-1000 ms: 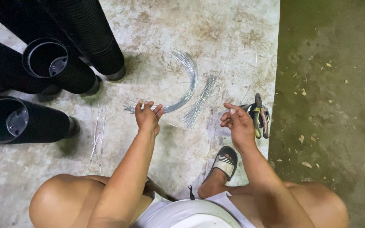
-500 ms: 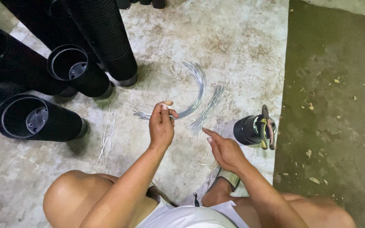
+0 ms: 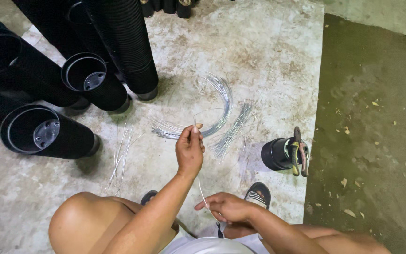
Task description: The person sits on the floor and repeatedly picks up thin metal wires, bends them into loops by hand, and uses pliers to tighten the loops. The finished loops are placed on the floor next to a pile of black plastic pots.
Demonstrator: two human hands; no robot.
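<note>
Two hands [image 3: 190, 151] [image 3: 225, 207], one wire [image 3: 202, 193] pinched

Stacked black pots [image 3: 118, 42] run off the top and left edges; their full height cannot be told. The thin wire [image 3: 202, 192] is barely traceable between left hand [image 3: 190, 151] and right hand [image 3: 224, 207]; its ends are hidden by fingers. The sandal [image 3: 258, 193] is partly covered by the right forearm.
</note>
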